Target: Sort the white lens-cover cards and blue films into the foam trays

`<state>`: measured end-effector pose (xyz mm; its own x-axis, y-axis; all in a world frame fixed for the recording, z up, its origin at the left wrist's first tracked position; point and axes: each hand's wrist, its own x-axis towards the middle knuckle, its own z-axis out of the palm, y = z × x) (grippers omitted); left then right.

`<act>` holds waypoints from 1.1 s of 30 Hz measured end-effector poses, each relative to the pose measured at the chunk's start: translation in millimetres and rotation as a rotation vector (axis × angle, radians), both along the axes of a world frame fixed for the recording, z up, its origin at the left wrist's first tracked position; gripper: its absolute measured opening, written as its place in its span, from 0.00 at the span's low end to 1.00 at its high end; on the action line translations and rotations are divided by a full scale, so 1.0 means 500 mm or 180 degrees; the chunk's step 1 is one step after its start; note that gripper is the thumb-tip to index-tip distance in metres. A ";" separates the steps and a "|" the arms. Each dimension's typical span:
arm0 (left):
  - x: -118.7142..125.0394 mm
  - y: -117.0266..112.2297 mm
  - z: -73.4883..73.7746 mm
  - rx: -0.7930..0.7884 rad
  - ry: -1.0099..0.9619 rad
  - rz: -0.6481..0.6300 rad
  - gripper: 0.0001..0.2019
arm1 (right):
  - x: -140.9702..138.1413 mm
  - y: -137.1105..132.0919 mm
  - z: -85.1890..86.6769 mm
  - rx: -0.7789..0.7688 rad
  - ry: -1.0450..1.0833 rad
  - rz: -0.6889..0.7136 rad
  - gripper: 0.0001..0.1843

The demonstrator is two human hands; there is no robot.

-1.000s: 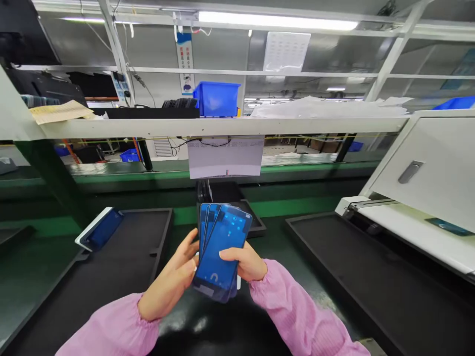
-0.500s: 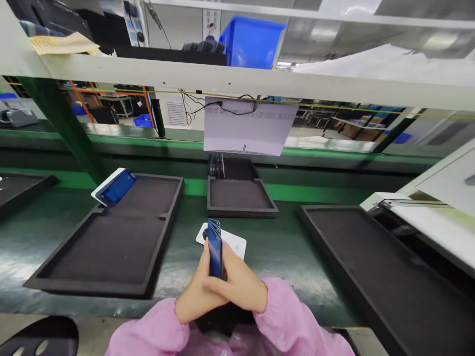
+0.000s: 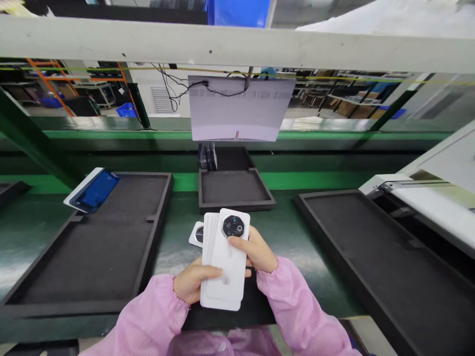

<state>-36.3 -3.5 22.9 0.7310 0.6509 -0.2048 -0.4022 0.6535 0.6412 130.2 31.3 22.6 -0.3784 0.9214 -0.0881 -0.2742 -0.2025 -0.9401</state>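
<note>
A stack of white phone back covers (image 3: 223, 264) with a round black camera ring on the top one is held between both hands above the green belt. My left hand (image 3: 190, 285) is wrapped round the stack's lower left side. On the upper right side, my right hand (image 3: 255, 251) grips the stack, its thumb just under the camera ring. One more white cover (image 3: 196, 234) lies flat on the belt just behind the stack, partly hidden by it. Both arms wear pink sleeves.
A large black tray (image 3: 155, 232) sits at the left with a white, blue-filmed cover (image 3: 91, 190) leaning on its far corner. A small black tray (image 3: 236, 203) stands straight ahead, a long black tray (image 3: 326, 232) at the right, and a white machine (image 3: 430, 202) beyond it.
The stack has turned over: its blue film sides faced me, then it stood edge-on, and now the white backs face up. The view has tilted down towards the belt.
</note>
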 end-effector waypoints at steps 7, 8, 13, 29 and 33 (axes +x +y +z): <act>-0.005 0.003 -0.026 -0.0420 0.0590 0.0406 0.23 | 0.010 0.005 -0.036 -0.0155 0.0362 -0.0051 0.18; -0.007 0.000 -0.028 -0.0408 0.0620 0.0409 0.21 | 0.008 0.003 -0.038 -0.0207 0.0410 -0.0049 0.19; -0.009 -0.012 -0.033 -0.0439 0.0624 0.0420 0.16 | 0.002 -0.008 -0.043 -0.0486 0.0487 -0.0079 0.20; -0.010 -0.013 -0.026 -0.0697 0.0434 0.0267 0.18 | 0.005 -0.028 -0.034 -0.0593 0.0293 -0.0274 0.15; -0.007 -0.013 -0.026 -0.0622 0.0289 0.0290 0.14 | 0.010 -0.033 -0.030 -0.0425 0.0273 -0.0331 0.11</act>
